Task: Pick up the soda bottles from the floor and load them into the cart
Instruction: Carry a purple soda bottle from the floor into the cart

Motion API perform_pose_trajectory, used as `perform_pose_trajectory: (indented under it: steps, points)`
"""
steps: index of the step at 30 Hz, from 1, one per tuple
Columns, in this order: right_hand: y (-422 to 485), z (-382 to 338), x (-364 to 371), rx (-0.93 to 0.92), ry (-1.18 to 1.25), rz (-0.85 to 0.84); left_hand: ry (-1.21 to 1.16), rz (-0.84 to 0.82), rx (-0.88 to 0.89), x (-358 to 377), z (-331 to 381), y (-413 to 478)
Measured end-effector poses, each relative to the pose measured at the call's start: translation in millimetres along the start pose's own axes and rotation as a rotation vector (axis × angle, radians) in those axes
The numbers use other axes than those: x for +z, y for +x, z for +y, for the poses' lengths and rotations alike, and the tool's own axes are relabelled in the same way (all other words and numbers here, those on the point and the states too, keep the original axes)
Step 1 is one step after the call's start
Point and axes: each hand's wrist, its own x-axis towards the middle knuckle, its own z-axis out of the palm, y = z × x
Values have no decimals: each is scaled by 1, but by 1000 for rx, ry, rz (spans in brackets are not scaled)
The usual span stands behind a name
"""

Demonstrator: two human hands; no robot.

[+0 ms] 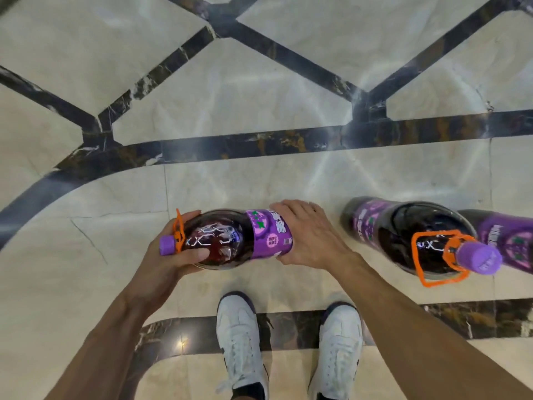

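Purple-capped bottle (227, 239) lies level, left hand (170, 258) curled round its neck, right hand (308, 238) wrapping its labelled end; best lifted evenly.

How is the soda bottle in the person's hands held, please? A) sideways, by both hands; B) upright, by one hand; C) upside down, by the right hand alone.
A: the soda bottle lies sideways, the left hand gripping its neck end and the right hand clasping its labelled end.
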Motion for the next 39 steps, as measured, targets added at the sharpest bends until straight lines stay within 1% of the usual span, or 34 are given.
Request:
perform_pose_trajectory:
  steps: [2, 5, 9, 13, 19, 22, 25, 28, 32, 35, 39]
  points:
    - [-4, -10, -6, -9, -5, -28, 11, 31, -3, 2, 9, -9]
    - [-27, -35, -27, -20, -10, -36, 16, 35, 14, 3, 37, -39]
    - [-85, -96, -87, -37, -25, -19, -2, 48, -1, 1, 99, -126]
    - [-158, -183, -183, -43, -61, -23, -2, 39, 18, 2, 196, -242]
    - [-281, -314, -359, -50, -111, 33, -35, -31, 115, 14, 356, -406]
    - [-334, -368, -436, -48, -147, 74, -54, -70, 190, 23, 417, -468]
    - [-375, -408, -494, -73, -211, 138, -92, -102, 271, 28, 464, -518]
    - [-404, -438, -531, -97, -282, 213, -113, -118, 322, 27, 493, -559]
    - [-417, -467, -559, -146, -332, 249, -150, -105, 365, 21, 509, -592]
    - [-418, -484, -571, -208, -345, 227, -196, -67, 389, 19, 509, -615]
    - [-412, -511, -586, -359, -385, 156, -271, 44, 439, 14, 498, -651]
